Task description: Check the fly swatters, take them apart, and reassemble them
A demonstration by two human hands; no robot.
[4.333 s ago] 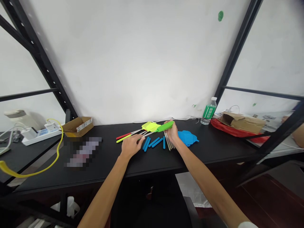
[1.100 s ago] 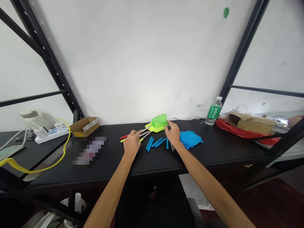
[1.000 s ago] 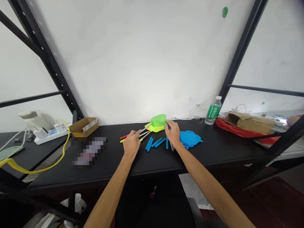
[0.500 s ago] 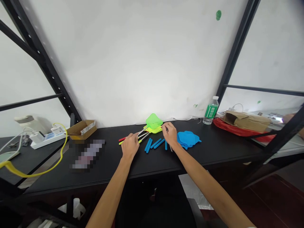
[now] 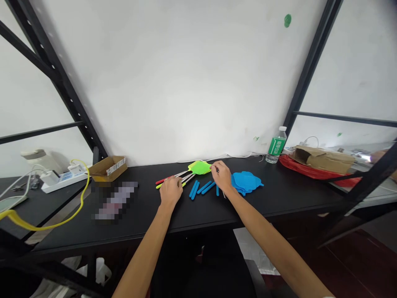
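Note:
A green fly swatter head [image 5: 199,167] lies flat over a yellow one on the desk. Their thin metal rods run left to red and yellow-green handles [image 5: 159,186]. My left hand [image 5: 171,190] is closed around the green swatter's lower end, its grip partly hidden by the fingers. My right hand [image 5: 221,173] is closed in a pinch at the right edge of the green head; what the fingertips hold cannot be made out. Several blue handles [image 5: 194,189] lie between my hands. A stack of blue swatter heads [image 5: 246,182] sits right of my right hand.
On the black desk [image 5: 139,223] stand an open cardboard box [image 5: 107,170] at left and a water bottle [image 5: 276,145] at back right. Farther right, brown packaging [image 5: 322,158] rests on red plastic. A power strip [image 5: 65,181] and yellow cable are at far left.
The green swatter head has come down from a raised tilt and now lies flat on the yellow one. My left hand has lowered slightly; my right hand is nearly unmoved.

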